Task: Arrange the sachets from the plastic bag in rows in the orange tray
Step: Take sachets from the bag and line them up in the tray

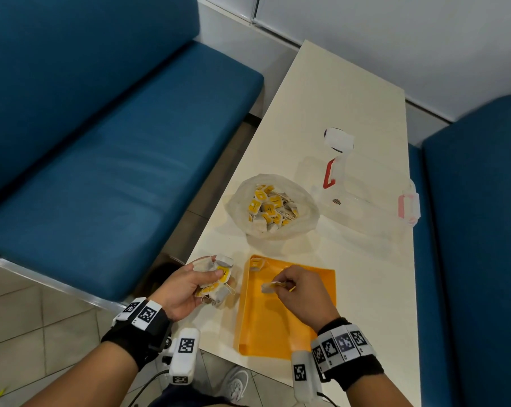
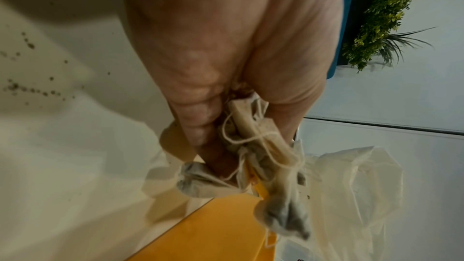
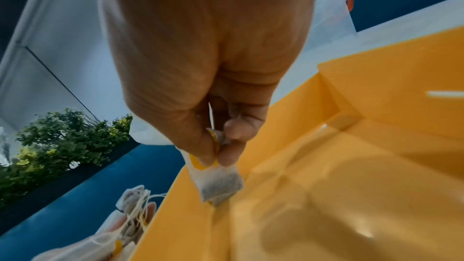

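Observation:
The orange tray [image 1: 277, 324] lies on the table's near end. One sachet [image 1: 257, 264] sits in its far left corner. My right hand [image 1: 299, 292] hovers over the tray and pinches a single sachet [image 3: 220, 184] by its yellow tag between thumb and fingers. My left hand [image 1: 183, 284] is just left of the tray and grips a bunch of sachets [image 2: 266, 158] with tangled strings. The clear plastic bag [image 1: 273, 207], open and full of yellow-tagged sachets, stands beyond the tray.
A clear plastic container [image 1: 363, 195] with red clips stands to the right of the bag. The white table [image 1: 336, 92] runs away between two blue benches [image 1: 107, 160]. Dark crumbs speckle the tabletop [image 2: 30, 86] near my left hand.

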Motion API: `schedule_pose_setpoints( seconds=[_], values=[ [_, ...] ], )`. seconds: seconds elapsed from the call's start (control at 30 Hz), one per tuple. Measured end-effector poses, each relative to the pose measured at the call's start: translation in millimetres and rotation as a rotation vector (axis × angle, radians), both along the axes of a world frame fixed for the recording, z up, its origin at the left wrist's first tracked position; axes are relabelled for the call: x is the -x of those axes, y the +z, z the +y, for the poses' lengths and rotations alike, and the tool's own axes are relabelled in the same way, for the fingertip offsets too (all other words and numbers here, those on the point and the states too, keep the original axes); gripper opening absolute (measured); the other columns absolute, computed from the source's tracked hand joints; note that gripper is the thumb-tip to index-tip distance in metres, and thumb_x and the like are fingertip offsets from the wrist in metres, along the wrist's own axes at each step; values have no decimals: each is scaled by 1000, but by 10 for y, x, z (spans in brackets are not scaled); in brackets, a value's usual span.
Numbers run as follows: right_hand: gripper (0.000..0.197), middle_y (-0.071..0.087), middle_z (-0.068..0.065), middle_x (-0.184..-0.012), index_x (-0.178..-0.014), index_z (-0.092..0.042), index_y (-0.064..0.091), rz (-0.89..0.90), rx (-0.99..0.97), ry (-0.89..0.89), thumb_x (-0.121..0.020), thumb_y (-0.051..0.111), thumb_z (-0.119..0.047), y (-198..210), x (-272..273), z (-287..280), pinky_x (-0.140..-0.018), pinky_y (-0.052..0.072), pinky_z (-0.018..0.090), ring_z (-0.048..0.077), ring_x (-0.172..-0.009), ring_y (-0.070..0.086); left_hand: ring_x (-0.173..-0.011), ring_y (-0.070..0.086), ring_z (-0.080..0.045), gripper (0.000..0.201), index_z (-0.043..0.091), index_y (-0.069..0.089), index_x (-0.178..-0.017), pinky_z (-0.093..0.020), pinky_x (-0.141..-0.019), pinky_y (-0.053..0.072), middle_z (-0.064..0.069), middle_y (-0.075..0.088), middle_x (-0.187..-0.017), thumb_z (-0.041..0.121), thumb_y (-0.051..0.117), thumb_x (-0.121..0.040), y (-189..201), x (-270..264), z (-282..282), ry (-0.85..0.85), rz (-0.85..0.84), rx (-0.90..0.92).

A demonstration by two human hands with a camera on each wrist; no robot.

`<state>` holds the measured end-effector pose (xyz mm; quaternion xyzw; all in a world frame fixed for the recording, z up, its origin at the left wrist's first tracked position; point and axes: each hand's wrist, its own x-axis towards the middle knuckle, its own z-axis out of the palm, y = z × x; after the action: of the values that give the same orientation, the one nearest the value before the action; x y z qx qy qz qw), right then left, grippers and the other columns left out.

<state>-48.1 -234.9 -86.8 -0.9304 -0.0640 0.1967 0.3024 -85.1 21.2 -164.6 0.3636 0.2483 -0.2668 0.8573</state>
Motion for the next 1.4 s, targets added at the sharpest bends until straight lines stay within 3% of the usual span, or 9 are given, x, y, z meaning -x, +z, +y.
schedule_pose_setpoints(
  seconds=[0.13,0.3,0.5,0.67,0.73,0.9,1.0,1.17,1.4],
  values=[
    [14,62,-10,-68,-78,-22,68,71,-59,-49,-83,78,-30,-54,-25,65,-59,45,17,2,-61,52,-96,74,-32,47,0,65,-128,-41,-80,60,-27,68,-124,7,74,-82,4,-9,-9,9,0,-13],
    [18,67,-8,-79,-84,-24,70,172,-17,-18,-86,68,-7,-134,-113,171,-77,56,30,12,-78,65,-98,74,-32,48,1,63,-131,-39,-78,61,-26,69,-123,5,73,-83,9,-27,-14,19,5,-5],
    [20,67,-13,-88,-102,-18,75,122,-24,-72,-90,64,-6,-234,-158,265,-71,44,10,-4,-79,59,-98,74,-32,50,0,61,-132,-40,-78,61,-27,68,-123,4,73,-84,-18,-38,-1,10,9,2],
    [24,74,-1,-105,-114,-15,73,18,18,-157,-92,64,-11,-245,-164,321,-66,39,-1,4,-87,62,-102,73,-33,49,1,61,-133,-43,-83,60,-27,68,-124,4,72,-86,-48,-50,16,-3,4,20],
    [23,75,-2,-103,-112,-15,74,-12,37,-157,-92,64,-13,-234,-169,337,-69,40,2,6,-86,63,-102,73,-33,49,3,61,-133,-42,-83,60,-26,68,-124,4,72,-86,-59,-59,11,-7,1,15],
    [16,73,-1,-86,-99,-18,73,-38,41,-121,-89,62,-12,-223,-147,379,-71,53,25,14,-79,66,-100,74,-32,47,3,61,-133,-43,-85,60,-25,68,-125,3,71,-87,-62,-73,12,-13,3,37],
    [7,68,0,-75,-91,-18,66,-48,69,-100,-89,61,-13,-197,-152,412,-63,50,28,19,-71,63,-101,74,-32,45,3,62,-132,-42,-83,60,-25,69,-124,2,70,-87,-62,-72,15,-21,3,40],
    [6,66,7,-75,-89,-20,53,-46,155,-47,-91,58,-20,-149,-172,488,-63,52,39,27,-72,61,-124,60,-42,49,7,60,-136,-44,-88,58,-25,65,-131,3,70,-89,-82,-57,12,-23,9,29],
    [12,67,10,-80,-90,-21,47,-16,149,-62,-93,49,-9,-153,-137,487,-61,54,42,30,-72,62,-110,69,-35,49,6,59,-136,-41,-81,62,-25,66,-129,1,70,-88,-69,-35,23,-16,-1,42]
  ],
)
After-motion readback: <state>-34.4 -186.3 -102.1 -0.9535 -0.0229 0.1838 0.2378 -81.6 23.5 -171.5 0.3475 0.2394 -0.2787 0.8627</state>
